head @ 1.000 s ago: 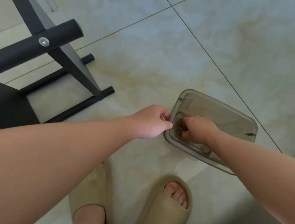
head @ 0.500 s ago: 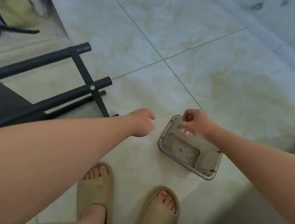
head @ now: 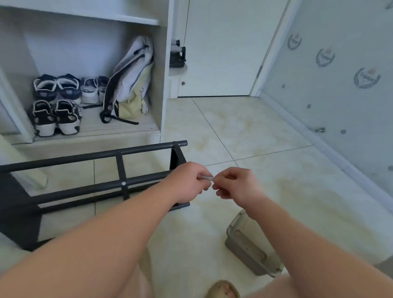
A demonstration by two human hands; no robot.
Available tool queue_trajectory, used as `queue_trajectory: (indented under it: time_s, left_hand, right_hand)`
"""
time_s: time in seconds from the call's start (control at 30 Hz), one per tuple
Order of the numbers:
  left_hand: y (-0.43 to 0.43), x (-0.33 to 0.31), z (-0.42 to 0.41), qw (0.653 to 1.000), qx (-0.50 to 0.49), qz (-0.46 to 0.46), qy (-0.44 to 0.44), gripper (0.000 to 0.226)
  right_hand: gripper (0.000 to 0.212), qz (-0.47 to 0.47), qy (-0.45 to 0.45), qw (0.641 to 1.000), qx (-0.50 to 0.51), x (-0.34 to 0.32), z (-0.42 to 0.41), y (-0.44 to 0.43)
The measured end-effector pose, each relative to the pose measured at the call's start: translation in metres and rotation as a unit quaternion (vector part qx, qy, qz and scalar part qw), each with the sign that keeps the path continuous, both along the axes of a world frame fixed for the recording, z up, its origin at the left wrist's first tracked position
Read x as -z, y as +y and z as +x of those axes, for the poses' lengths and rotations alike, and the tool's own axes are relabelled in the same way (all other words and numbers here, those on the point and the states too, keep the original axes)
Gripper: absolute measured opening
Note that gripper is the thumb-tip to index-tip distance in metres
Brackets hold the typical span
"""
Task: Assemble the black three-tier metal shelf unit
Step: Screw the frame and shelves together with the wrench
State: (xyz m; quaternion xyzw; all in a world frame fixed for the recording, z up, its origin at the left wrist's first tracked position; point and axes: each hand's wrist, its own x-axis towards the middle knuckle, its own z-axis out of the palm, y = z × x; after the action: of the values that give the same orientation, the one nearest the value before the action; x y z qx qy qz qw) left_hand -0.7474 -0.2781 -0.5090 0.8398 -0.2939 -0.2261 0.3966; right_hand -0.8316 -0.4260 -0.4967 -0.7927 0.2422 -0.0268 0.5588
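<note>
Head view, left hand (head: 186,180) and right hand (head: 236,186) extended forward, pinching one silvery part (head: 206,177)

Arms extended, left hand (head: 186,180), right hand (head: 237,185), pinching metal piece (head: 206,177)

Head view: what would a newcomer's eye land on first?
The left hand and right hand meet mid-frame, both pinching a small silvery piece between them. The black frame lies at left, and a plastic box sits lower right.
</note>
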Motion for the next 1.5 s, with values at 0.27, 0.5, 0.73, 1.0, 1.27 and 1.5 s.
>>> queue_trajectory:
  time_s: [0.27, 0.5, 0.73, 1.0, 1.27, 1.5]
  left_hand:
    - [0.038, -0.003, 0.010, 0.996, -0.016, 0.070, -0.060, 0.031]
    - [0.029, 0.029, 0.036, 0.979, 0.020, 0.189, -0.069, 0.034]
    - [0.012, 0.073, 0.086, 0.972, 0.010, 0.220, -0.080, 0.023]
    - [0.000, 0.122, 0.134, 0.970, 0.002, 0.241, -0.027, 0.016]
    - [0.006, 0.128, 0.139, 0.977, -0.030, 0.203, 0.058, 0.014]
    - [0.021, 0.113, 0.114, 0.961, 0.046, 0.258, 0.086, 0.013]
  right_hand:
    - [0.013, -0.049, 0.044, 0.997, -0.043, 0.019, 0.009, 0.034]
    - [0.021, -0.163, 0.137, 0.969, -0.124, 0.061, 0.043, 0.027]
    - [0.025, -0.216, 0.152, 0.948, -0.175, 0.094, 0.091, 0.006]
    - [0.061, -0.412, 0.165, 0.869, -0.220, 0.133, 0.143, -0.035]
    - [0.051, -0.408, 0.153, 0.863, -0.257, 0.155, 0.165, -0.050]
    - [0.024, -0.398, 0.179, 0.867, -0.241, 0.147, 0.137, -0.040]
